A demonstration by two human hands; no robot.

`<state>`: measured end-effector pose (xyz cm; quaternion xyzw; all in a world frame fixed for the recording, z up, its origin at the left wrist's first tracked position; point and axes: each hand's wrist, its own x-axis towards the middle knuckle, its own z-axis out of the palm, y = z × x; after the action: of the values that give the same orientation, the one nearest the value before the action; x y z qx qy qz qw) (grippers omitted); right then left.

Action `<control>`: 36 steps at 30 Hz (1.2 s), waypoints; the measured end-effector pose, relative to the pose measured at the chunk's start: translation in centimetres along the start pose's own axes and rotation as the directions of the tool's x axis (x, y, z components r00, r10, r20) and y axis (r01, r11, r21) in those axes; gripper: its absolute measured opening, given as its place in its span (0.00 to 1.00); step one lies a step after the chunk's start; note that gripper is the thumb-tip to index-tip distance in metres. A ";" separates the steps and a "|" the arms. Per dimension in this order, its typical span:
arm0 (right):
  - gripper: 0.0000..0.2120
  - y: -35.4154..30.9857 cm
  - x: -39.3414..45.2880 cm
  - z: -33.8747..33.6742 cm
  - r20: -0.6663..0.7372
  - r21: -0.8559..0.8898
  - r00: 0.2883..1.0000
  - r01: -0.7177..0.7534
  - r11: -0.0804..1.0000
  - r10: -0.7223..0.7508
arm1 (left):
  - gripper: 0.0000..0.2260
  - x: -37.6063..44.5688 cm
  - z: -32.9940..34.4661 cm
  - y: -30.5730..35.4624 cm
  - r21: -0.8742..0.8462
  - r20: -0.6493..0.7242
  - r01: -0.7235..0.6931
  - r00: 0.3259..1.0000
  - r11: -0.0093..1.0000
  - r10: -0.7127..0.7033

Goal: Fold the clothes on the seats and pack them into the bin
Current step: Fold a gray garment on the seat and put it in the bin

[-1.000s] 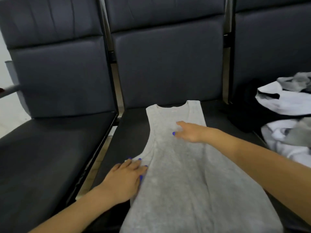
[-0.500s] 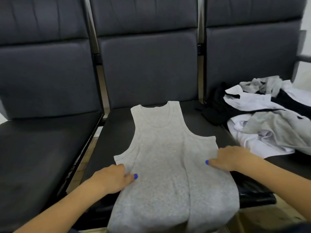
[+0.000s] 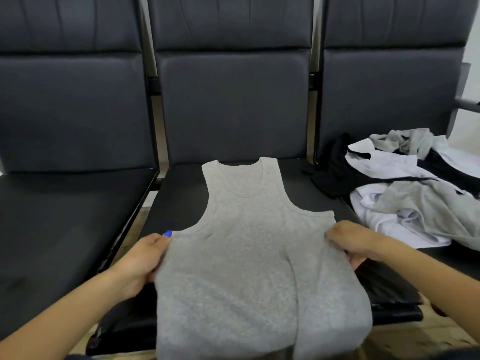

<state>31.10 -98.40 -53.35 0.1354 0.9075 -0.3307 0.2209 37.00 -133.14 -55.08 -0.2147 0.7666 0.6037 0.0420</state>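
A grey tank top [image 3: 249, 255] lies flat on the middle black seat [image 3: 181, 201], neck toward the backrest, its hem hanging over the front edge. My left hand [image 3: 141, 261] grips the top's left side edge just below the armhole, fingers tucked under the cloth. At the right side edge, below the other armhole, my right hand [image 3: 350, 241] grips the fabric in the same way. No bin is in view.
A loose pile of white, grey and black clothes [image 3: 405, 188] covers the right seat. The left seat [image 3: 59, 229] holds nothing. Tall black backrests stand behind all three seats. A gap with a metal frame separates the left and middle seats.
Both hands slid from pressing on top of the tank top outward to its side edges and now grip them. The right half has been spread out flat.
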 end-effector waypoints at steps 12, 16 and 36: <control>0.08 2.6 1.9 -2.7 -0.110 -0.245 0.978 0.144 0.959 -0.176 | 0.08 -1.4 -4.4 -1.2 0.244 0.142 -0.153 0.982 0.958 0.121; 0.15 2.7 1.8 -3.2 0.000 -0.124 0.998 0.061 0.990 -0.061 | 0.13 -1.2 -4.0 -1.2 0.346 0.199 -0.194 0.971 0.918 0.131; 0.31 1.2 1.4 1.6 -0.200 -0.684 0.781 0.321 0.655 -0.592 | 0.17 1.0 -1.1 -1.3 0.677 0.087 -0.540 0.733 0.499 0.675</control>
<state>30.91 -98.41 -55.79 -0.1173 0.9922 -0.0258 -0.0337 36.84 -134.65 -56.29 0.0434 0.9536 0.2421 -0.1737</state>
